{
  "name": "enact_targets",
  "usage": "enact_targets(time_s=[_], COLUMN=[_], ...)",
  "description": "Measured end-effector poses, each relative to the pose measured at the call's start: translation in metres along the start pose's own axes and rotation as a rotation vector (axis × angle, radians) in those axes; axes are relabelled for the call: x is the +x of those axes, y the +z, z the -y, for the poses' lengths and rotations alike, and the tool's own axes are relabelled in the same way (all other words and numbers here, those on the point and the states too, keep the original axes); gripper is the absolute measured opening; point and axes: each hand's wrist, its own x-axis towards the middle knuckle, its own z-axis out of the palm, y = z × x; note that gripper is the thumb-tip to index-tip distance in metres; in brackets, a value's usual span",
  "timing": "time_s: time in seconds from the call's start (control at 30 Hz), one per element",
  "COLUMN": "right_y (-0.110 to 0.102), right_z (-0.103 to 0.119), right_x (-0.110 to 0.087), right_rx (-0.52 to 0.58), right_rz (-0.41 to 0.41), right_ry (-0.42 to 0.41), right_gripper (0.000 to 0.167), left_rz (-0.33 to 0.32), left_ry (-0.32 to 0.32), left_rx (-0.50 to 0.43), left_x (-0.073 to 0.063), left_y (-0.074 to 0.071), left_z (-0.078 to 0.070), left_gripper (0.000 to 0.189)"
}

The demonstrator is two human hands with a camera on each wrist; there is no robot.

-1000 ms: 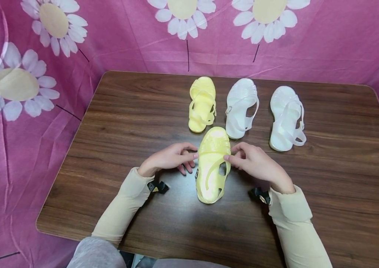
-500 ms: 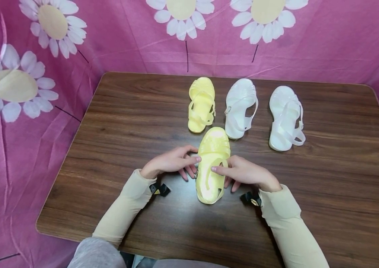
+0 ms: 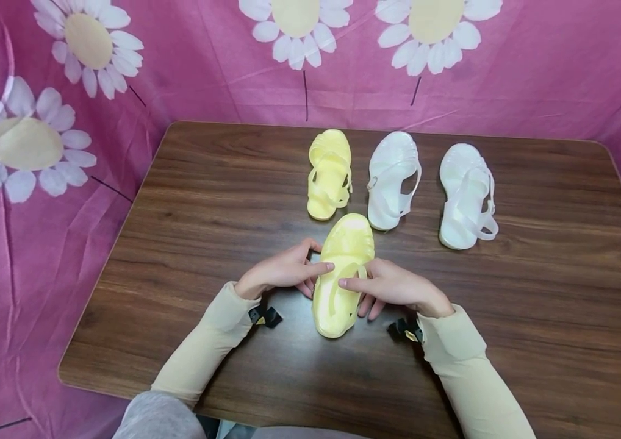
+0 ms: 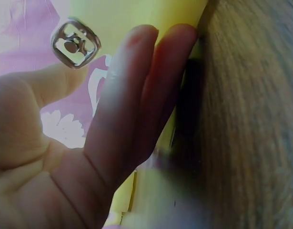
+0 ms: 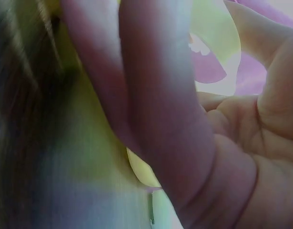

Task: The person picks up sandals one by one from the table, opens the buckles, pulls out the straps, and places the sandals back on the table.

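Observation:
A yellow jelly sandal (image 3: 346, 239) lies between both hands, toe pointing away. At its left side, my left hand (image 3: 283, 268) holds it, thumb over the top edge and fingers along the side. My right hand (image 3: 398, 285) grips the opposite side, its thumb laid across the strap and its other fingers low beside the sole. In the left wrist view, a metal buckle (image 4: 71, 46) shows by the thumb, while two fingers rest against the yellow side. The right wrist view has the yellow strap (image 5: 217, 33) between thumb and fingers.
Behind stand another yellow sandal (image 3: 332, 180), a white sandal (image 3: 390, 171) and a second white one to the right, all on the brown wooden table (image 3: 190, 201). A pink daisy-print cloth (image 3: 206, 55) hangs around the table's back and left.
My right hand has come in from beside the toe strap to grip the sandal's side. My left thumb has moved onto its edge. The sandal has tilted, its heel shifting slightly left.

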Motion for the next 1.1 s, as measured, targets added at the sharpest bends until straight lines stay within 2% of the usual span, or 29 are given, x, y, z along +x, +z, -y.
enact_targets(time_s=[0.3,0.57,0.7,0.9,1.1], right_y=[0.001,0.0,0.0,0.002,0.008], right_z=[0.005,0.012,0.016,0.021,0.024], right_x=[-0.005,-0.013,-0.018,-0.021,-0.018], right_rx=[0.003,-0.061,-0.091,-0.155,-0.213], right_rz=[-0.007,-0.021,-0.034,-0.15,-0.268], right_ry=[-0.029,-0.067,-0.1,-0.131,-0.155], right_gripper=[0.044,0.04,0.038,0.036,0.033], left_rz=[-0.031,-0.056,-0.065,-0.104,-0.132], left_ry=[-0.002,0.055,0.092,0.149,0.171], left_rx=[0.016,0.058,0.042,-0.013,-0.074], left_x=[-0.004,-0.015,-0.021,-0.024,-0.024], left_y=[0.001,0.004,0.005,0.004,0.0], left_z=[-0.003,-0.014,-0.017,-0.019,-0.021], left_gripper=[0.053,0.053,0.052,0.052,0.05])
